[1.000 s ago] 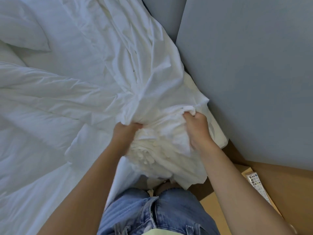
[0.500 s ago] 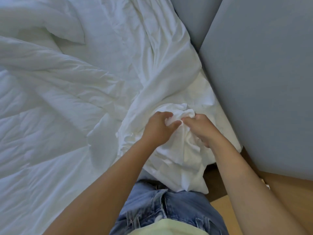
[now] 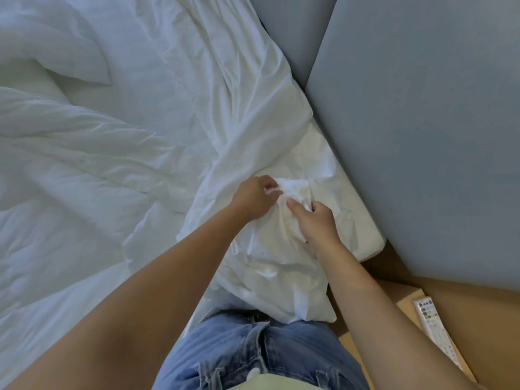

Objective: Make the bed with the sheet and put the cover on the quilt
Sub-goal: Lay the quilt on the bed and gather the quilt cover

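White cloth, which I take to be the cover (image 3: 270, 266), lies heaped at centre right of the frame over the near corner of the bed, running up in a long folded band toward the top edge. Both hands meet on a small bunched knot of it just above centre. The left hand (image 3: 254, 197) pinches the knot between thumb and fingertips, and the right hand (image 3: 315, 223) grips the fabric just beside it, thumb stretched forward and the other fingers curled under. Held so close together, the hands look to be finding or fixing a corner of the cover, probably over a corner of the quilt, so the two layers stay matched.

The quilt (image 3: 70, 170), puffy and stitched, fills the left half of the frame, not yet covered there. Flatter white in the upper middle appears to be the sheet (image 3: 152, 108), with a pillow (image 3: 56, 52) at upper left. A grey panel (image 3: 422, 122) stands along the right, and a remote control (image 3: 434, 330) rests on a wooden surface at lower right.

Everything on the bed is white on white, so where cover ends and quilt or sheet begins is hard to tell. The right hand's fingertips are buried in folds, what the knot holds is hidden, and jeans (image 3: 253, 353) block the bed's near edge.
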### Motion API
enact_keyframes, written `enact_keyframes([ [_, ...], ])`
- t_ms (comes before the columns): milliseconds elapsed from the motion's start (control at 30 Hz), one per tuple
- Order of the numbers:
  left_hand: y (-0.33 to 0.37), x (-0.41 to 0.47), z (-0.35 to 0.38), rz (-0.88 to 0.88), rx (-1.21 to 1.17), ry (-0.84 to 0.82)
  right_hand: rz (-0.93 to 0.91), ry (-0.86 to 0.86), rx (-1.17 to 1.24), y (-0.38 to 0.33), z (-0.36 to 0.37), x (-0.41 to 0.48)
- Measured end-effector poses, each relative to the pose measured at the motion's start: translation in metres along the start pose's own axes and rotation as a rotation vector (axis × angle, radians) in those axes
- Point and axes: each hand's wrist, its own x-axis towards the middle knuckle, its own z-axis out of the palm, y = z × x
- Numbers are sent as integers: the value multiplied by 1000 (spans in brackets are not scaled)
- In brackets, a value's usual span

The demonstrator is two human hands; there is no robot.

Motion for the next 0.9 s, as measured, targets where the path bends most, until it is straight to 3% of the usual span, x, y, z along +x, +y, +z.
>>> enact_keyframes([
  [133,-10,7,0,14,268,-138,66,-36,6,6,10,4],
  [267,-7,23,-13,-68,-61,-180,59,-79,-62,10,5,7],
  [400,10,27,1,102,338,-266,27,-30,-63,17,8,3],
  [467,16,31,5,192,452,-166,-1,29,-52,21,10,-1],
  [600,6,57,-38,31,503,212,-58,143,-1,27,11,-7],
  [733,-9,46,-39,26,628,176,-54,130,27,23,21,-13],
  [900,-24,11,-12,60,449,179,87,6,86,17,8,-13],
])
